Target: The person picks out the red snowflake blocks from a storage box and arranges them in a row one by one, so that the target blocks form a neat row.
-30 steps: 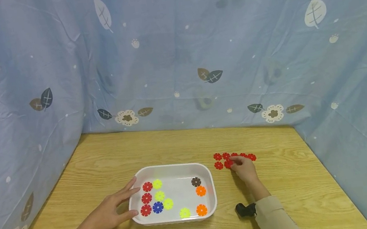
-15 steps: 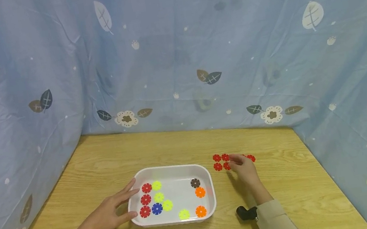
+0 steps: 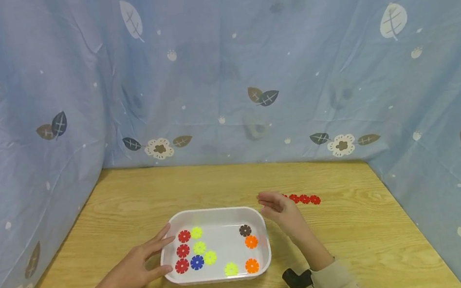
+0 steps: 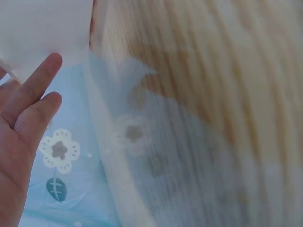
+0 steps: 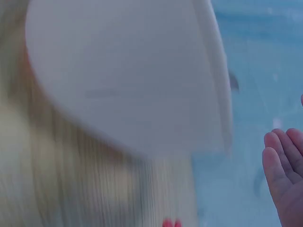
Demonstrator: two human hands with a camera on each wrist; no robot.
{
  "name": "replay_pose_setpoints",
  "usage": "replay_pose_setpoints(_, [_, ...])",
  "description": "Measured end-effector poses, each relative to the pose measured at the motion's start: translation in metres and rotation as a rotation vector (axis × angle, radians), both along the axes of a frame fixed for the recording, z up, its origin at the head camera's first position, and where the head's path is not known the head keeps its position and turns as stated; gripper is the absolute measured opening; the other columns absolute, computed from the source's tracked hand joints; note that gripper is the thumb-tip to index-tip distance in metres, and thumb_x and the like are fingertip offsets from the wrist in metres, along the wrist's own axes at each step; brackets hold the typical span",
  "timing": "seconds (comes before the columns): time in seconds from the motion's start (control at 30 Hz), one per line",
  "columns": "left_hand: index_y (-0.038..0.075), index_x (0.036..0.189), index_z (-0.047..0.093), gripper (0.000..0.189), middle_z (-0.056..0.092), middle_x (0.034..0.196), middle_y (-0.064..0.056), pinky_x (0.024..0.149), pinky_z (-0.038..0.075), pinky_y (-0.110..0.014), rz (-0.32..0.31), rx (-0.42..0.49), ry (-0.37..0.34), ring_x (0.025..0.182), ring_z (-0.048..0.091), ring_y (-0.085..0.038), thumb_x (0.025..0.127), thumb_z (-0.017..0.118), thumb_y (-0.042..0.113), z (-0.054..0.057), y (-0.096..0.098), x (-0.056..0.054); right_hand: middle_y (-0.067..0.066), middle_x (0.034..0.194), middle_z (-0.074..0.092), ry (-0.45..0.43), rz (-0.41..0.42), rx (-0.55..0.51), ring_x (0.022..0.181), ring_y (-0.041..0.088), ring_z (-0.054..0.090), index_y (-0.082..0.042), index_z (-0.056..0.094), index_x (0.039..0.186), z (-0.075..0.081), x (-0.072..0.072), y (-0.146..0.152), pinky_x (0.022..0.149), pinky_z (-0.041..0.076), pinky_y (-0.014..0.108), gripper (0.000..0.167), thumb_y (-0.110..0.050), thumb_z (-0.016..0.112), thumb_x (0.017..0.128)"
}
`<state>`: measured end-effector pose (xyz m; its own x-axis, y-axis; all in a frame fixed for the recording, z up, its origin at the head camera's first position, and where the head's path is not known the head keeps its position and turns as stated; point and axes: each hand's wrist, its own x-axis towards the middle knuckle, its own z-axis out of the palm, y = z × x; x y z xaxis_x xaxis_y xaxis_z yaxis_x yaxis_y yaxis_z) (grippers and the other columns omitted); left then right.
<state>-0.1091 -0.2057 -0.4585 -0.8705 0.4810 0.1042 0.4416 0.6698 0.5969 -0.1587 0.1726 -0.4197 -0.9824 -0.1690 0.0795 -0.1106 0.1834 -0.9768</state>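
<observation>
In the head view, my left hand (image 3: 135,268) rests against the left end of a white plastic box (image 3: 211,209), its fingers and thumb spread and fairly straight at the rim. In the box lie notched plastic discs: red ones (image 3: 183,251), yellow ones (image 3: 199,247), a blue one (image 3: 197,262), orange ones (image 3: 251,242) and a dark brown one (image 3: 245,230). My right hand (image 3: 287,217) is just beyond the box's right end, its fingers straight and close together. No disc shows in it. Behind it runs a row of red discs (image 3: 304,199) on the table, partly hidden by the hand.
The wooden table (image 3: 166,187) is closed in at the back and sides by a blue curtain (image 3: 203,79) printed with leaves and flowers. Each wrist wears a black camera mount, such as the right one (image 3: 297,279).
My right hand has left its spot over the red discs and moved left toward the box, covering the row's left end. The left hand and the box have stayed in place.
</observation>
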Motion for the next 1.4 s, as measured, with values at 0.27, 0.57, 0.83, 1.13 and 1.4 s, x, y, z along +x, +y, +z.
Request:
replay_pose_setpoints(0.27, [0.013, 0.140, 0.048, 0.064, 0.030, 0.155, -0.009, 0.098, 0.043, -0.056, -0.001, 0.007, -0.013, 0.133, 0.041, -0.038, 0.086, 0.066, 0.043, -0.001, -0.001, 0.004, 0.024, 0.132, 0.054, -0.034, 0.261, -0.041, 0.124, 0.037, 0.050, 0.004, 0.052, 0.129, -0.005, 0.016, -0.052, 0.104, 0.043, 0.033, 0.044, -0.004, 0.064, 0.088])
replay_pose_setpoints(0.57, [0.014, 0.139, 0.049, 0.063, 0.032, 0.154, -0.008, 0.098, 0.044, -0.053, 0.002, 0.011, 0.006, 0.132, 0.042, -0.037, 0.086, 0.067, 0.041, -0.005, -0.001, 0.005, 0.019, 0.130, 0.057, -0.047, 0.418, -0.025, 0.121, 0.029, 0.055, 0.001, 0.054, 0.128, -0.017, 0.025, -0.102, 0.103, 0.045, 0.031, 0.042, -0.007, 0.064, 0.089])
replay_pose_setpoints(0.83, [0.010, 0.138, 0.050, 0.063, 0.033, 0.153, -0.010, 0.097, 0.046, -0.049, -0.037, 0.023, 0.090, 0.130, 0.044, -0.035, 0.085, 0.068, 0.038, -0.002, -0.001, -0.002, 0.015, 0.121, 0.064, -0.078, 0.530, 0.102, 0.112, 0.025, 0.061, -0.004, 0.061, 0.122, -0.021, 0.022, -0.133, 0.088, 0.052, 0.022, 0.037, -0.007, 0.066, 0.086])
replay_pose_setpoints(1.13, [0.008, 0.137, 0.051, 0.062, 0.034, 0.152, -0.012, 0.098, 0.047, -0.046, -0.052, 0.017, 0.113, 0.130, 0.044, -0.035, 0.085, 0.069, 0.035, -0.002, -0.003, -0.005, 0.008, 0.113, 0.068, -0.069, 0.600, 0.293, 0.102, 0.014, 0.065, -0.003, 0.063, 0.117, -0.032, 0.015, -0.152, 0.084, 0.050, 0.016, 0.037, -0.003, 0.071, 0.081])
replay_pose_setpoints(1.4, [0.010, 0.137, 0.052, 0.061, 0.034, 0.152, -0.012, 0.097, 0.047, -0.047, -0.041, 0.025, 0.113, 0.130, 0.044, -0.035, 0.084, 0.070, 0.035, -0.004, -0.003, -0.002, 0.003, 0.108, 0.070, -0.003, 0.556, 0.474, 0.096, 0.005, 0.064, -0.006, 0.065, 0.113, -0.047, 0.015, -0.159, 0.084, 0.049, 0.014, 0.036, -0.002, 0.072, 0.078])
